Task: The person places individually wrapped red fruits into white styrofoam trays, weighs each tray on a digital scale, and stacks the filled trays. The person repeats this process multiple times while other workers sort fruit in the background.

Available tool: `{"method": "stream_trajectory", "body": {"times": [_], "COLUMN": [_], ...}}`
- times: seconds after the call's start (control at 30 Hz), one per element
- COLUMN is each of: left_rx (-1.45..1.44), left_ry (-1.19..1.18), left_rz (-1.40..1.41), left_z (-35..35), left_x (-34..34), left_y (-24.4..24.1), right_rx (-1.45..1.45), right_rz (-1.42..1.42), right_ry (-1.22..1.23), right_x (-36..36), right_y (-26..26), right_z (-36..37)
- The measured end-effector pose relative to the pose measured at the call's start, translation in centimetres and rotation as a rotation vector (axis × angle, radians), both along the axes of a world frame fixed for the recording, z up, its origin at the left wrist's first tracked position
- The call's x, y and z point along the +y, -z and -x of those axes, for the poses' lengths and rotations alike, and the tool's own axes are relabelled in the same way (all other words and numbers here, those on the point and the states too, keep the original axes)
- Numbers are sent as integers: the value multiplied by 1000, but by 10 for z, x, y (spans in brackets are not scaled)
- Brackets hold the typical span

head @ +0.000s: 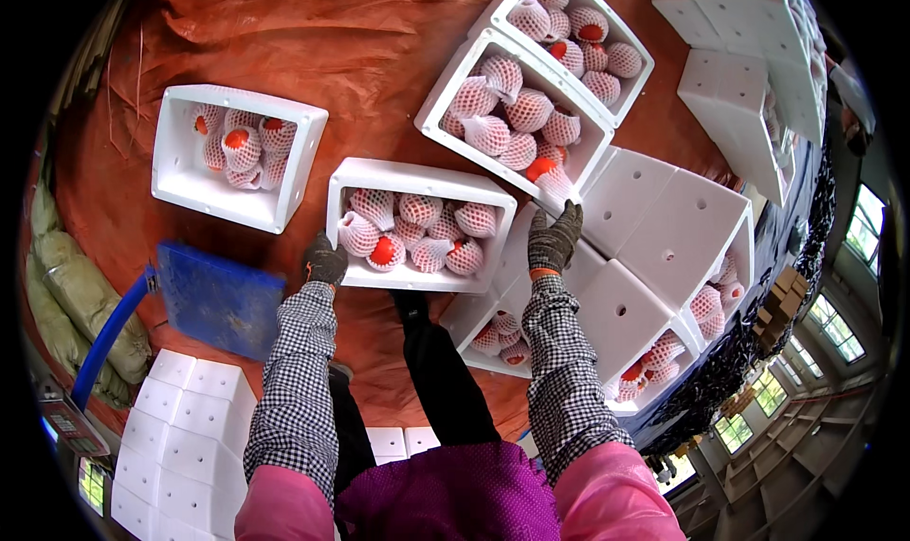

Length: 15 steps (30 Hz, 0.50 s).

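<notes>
My left hand (325, 260), in a dark glove, grips the lower left corner of a white foam box (419, 279) holding several red fruits in pink-white foam nets (386, 251). To the right, my right hand (556, 239), also gloved, has its fingers on the end of a netted red fruit (549, 176). This fruit lies across the lower corner of a tilted foam box (462, 143) full of netted fruits. Another filled foam box (643, 86) adjoins it above. At the left stands a partly filled foam box (213, 210). The fingertips of my right hand are partly hidden.
Stacked foam boxes (661, 207) stand at the right, more (739, 15) at the upper right. A blue platform (217, 295) with a blue post (114, 335) lies left on the orange sheet (284, 36). White foam blocks (192, 434) are stacked lower left. Part of a person (853, 100) shows far right.
</notes>
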<state>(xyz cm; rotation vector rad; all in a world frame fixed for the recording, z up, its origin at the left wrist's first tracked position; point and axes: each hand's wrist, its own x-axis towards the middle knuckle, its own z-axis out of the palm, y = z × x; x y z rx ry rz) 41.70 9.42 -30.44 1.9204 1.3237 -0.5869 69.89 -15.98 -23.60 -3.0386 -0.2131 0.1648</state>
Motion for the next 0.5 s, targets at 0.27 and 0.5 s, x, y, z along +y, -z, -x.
{"method": "stream_trajectory", "body": {"times": [0.27,0.5], "left_rx": [78,2], "left_ry": [-102,-153], "left_rz": [188,34], "left_z": [-8,-8], "left_x": [16,6], "left_y": [-15,-52], "right_rx": [595,545], "right_rz": [-24,99], "right_ry": [185,114], "right_x": [3,4], "right_y": [34,52], "right_z": [64,67]}}
